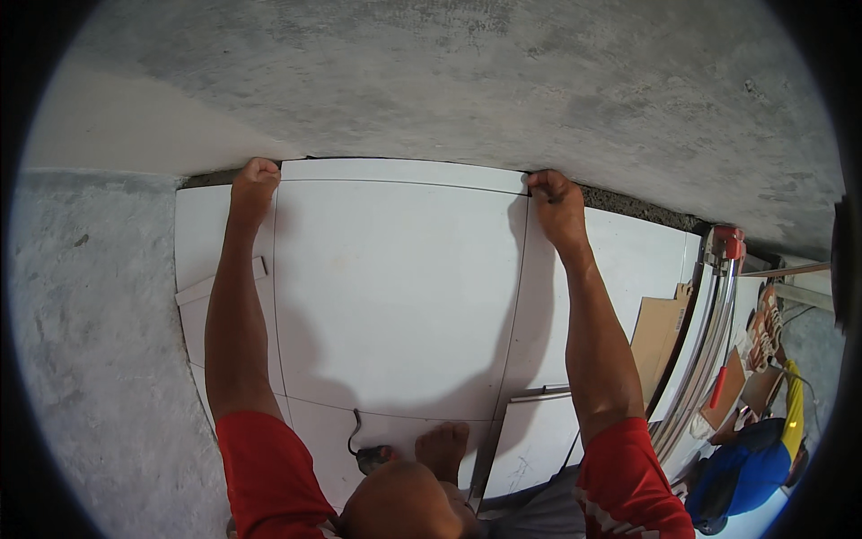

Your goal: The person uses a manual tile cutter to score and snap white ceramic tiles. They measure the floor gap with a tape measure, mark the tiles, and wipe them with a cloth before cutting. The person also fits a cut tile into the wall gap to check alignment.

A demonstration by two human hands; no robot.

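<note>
A narrow white tile strip (pixel 404 172) lies along the foot of the grey wall (pixel 431 72), behind a large white tile (pixel 395 287). My left hand (pixel 256 187) is closed on the strip's left end, fingers curled at the wall side. My right hand (pixel 558 207) grips the right end between thumb and curled fingers. Dark rough gaps show along the wall beyond both hands. Shadows of my arms fall on the large tile.
A red tile cutter (pixel 729 244), cardboard (pixel 651 341), sandals (pixel 768 328) and a blue-yellow item (pixel 745 458) sit at right. Loose tiles (pixel 530 436) lie by my right arm, small strips (pixel 193 292) by my left. A cabled tool (pixel 373 456) lies near my bare foot (pixel 440 445).
</note>
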